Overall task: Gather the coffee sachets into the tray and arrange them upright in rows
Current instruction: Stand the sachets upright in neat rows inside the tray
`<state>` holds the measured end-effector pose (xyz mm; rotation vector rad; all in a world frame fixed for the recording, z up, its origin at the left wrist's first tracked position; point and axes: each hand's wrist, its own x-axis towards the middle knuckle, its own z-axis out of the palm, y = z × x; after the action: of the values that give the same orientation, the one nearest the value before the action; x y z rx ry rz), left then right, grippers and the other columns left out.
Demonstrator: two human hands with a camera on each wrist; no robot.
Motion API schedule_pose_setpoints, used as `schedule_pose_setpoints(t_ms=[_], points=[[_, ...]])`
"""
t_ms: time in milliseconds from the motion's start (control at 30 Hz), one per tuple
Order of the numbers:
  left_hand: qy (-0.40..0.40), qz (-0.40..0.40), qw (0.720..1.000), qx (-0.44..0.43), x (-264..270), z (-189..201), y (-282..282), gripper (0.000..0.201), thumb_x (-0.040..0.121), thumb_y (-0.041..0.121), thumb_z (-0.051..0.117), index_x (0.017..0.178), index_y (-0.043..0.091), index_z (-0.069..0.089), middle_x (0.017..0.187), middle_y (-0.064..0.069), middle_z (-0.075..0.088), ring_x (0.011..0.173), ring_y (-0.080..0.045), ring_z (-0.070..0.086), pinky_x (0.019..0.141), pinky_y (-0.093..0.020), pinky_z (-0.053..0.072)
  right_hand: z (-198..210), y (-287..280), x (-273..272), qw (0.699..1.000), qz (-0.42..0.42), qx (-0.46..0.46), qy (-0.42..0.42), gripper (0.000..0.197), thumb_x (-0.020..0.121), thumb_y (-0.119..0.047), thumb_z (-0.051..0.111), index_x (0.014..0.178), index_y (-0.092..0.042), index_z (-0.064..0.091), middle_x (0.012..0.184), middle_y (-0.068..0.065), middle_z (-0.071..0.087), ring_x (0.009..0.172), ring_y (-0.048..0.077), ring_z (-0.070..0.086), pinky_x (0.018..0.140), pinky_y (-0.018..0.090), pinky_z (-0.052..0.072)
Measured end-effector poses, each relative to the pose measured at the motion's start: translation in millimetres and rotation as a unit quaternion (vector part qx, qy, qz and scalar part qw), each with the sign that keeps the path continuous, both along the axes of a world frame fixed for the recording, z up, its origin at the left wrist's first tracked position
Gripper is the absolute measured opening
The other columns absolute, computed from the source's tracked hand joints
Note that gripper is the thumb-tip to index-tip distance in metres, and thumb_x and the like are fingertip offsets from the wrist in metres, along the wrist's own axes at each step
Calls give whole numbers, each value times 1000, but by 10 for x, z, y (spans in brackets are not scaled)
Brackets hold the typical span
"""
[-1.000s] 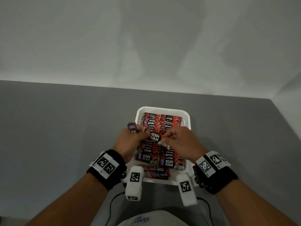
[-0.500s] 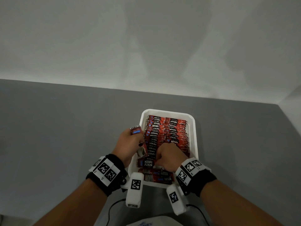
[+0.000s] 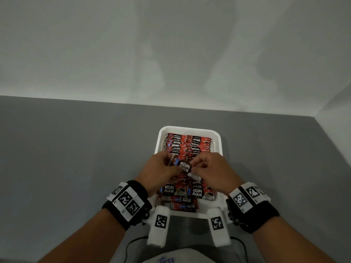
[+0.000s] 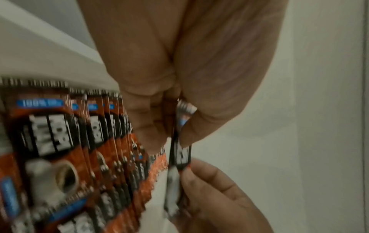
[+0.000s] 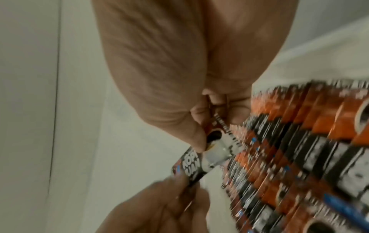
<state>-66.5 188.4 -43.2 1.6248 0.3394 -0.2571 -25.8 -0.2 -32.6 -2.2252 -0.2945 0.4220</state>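
Note:
A white tray [image 3: 190,129] holds two rows of upright red-and-black coffee sachets [image 3: 190,143]. A few more sachets lie flat [image 3: 178,203] at its near end. Above the middle of the tray both hands hold one sachet [image 3: 185,166] between them. My left hand [image 3: 171,164] pinches its top end between thumb and fingers [image 4: 185,126], together with what looks like another sachet. My right hand [image 3: 195,166] pinches the cup-printed end [image 5: 215,141]. The same sachet [image 4: 181,152] hangs beside the rows in the left wrist view.
The tray sits on a grey tabletop [image 3: 76,158] near its front edge, with a white wall [image 3: 171,54] behind and a wall corner at the right. White wrist-camera mounts [image 3: 159,226] and a dark cable hang below the hands.
Half a second ago my right hand was down in the near part of the tray. It has come back up to my left hand and now pinches a sachet there.

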Motion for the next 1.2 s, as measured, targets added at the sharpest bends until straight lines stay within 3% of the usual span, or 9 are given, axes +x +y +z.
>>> schedule_pose_setpoints(t_ms=[67,133,267,433,533,667,867,1033,1200], points=[[-5,-118,968,222,-31,-34,86,9,89,9,64,97,11,65,97,-7,73,81,-16,69,74,-32,60,-55,-153,22,997,25,-67,-5,13,89,-9,70,90,-21,73,81,-10,70,73,4,68,66,16,51],[-10,-291,887,358,-102,-55,105,14,91,20,59,98,14,69,100,0,71,88,-14,66,77,-26,55,-133,-245,-3,990,59,-128,0,16,90,-7,66,90,-21,73,83,-12,68,76,4,67,65,13,48],[21,-438,807,395,-196,-151,54,29,90,38,60,101,13,69,99,-1,70,88,-19,64,74,-24,49,-271,-209,-84,969,113,-217,-17,20,90,-7,61,93,-19,76,96,-6,71,85,11,66,75,23,53],[-8,-481,749,455,-236,-275,75,80,71,80,43,133,31,60,131,0,59,122,-21,52,107,-39,45,-387,-113,-105,927,154,-336,-68,18,89,-7,57,93,-18,71,96,1,71,90,23,67,99,40,49],[8,-477,750,459,-244,-294,75,74,74,79,51,128,30,62,130,-2,55,122,-22,49,105,-41,46,-428,-103,-108,908,169,-376,-73,16,85,-6,55,84,-19,64,89,-1,66,90,25,64,107,46,36],[15,-467,774,427,-255,-263,57,56,85,65,62,124,23,65,123,-1,57,112,-19,57,96,-34,51,-431,-85,-126,894,181,-401,-79,26,83,-3,55,65,-21,50,73,-2,58,77,23,59,101,44,38],[0,-462,775,432,-254,-334,67,63,82,66,64,127,23,58,122,1,61,108,-18,60,93,-33,53,-429,-97,-144,892,177,-400,-112,24,86,-10,58,67,-23,50,73,-6,59,72,20,54,96,42,37],[-22,-485,734,475,-259,-506,75,94,68,86,45,142,28,48,138,-1,50,125,-24,51,105,-46,48,-413,-168,-239,946,227,-225,-60,15,91,-26,63,90,-22,77,88,-8,73,80,9,65,85,28,54],[-28,-495,715,493,-302,-545,77,81,80,76,53,144,28,46,139,-4,43,130,-26,42,109,-48,42,-568,-236,-351,904,310,-289,-56,38,101,-41,42,115,-25,73,115,-5,62,109,17,53,98,37,42]])
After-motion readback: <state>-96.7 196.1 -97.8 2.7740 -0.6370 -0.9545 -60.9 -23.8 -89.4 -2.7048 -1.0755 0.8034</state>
